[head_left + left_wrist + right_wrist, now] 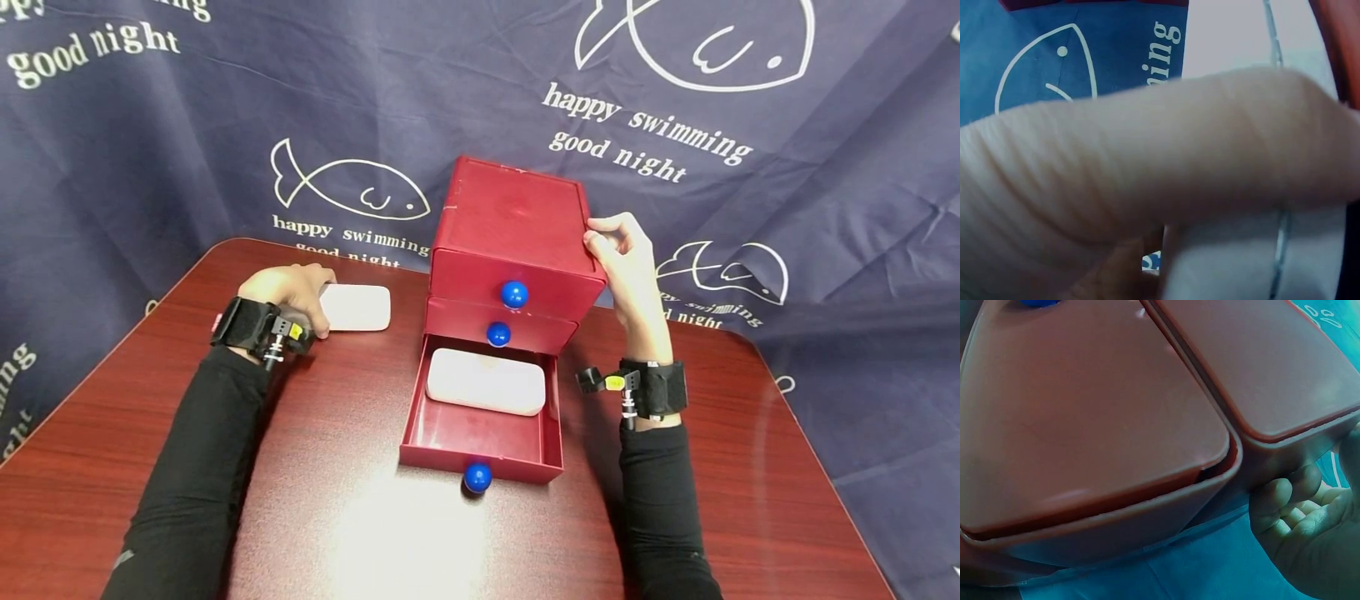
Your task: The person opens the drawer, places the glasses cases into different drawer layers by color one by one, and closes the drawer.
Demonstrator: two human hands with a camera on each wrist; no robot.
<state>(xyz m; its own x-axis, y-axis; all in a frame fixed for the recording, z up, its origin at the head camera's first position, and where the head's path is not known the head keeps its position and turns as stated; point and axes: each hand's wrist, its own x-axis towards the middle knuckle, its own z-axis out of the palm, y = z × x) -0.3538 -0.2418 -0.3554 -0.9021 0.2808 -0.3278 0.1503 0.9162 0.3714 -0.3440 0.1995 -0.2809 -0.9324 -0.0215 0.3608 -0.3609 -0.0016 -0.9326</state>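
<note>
My left hand [296, 292] grips the left end of a white glasses case [358, 307] on the table. In the left wrist view a finger crosses this case [1229, 262], which has a thin grey seam. A red drawer cabinet [517, 217] with blue round knobs stands right of it. Its bottom drawer [480, 437] is pulled out and holds another white case [486, 382]; the upper two drawers are closed. My right hand [626, 258] holds the cabinet's upper right edge. In the right wrist view its curled fingers [1272, 497] touch the side wall.
The reddish-brown wooden table [322, 450] has a bright glare near its front. Behind it hangs a dark blue curtain [495, 83] printed with white fish and lettering. The open drawer's blue knob [477, 477] juts toward the front.
</note>
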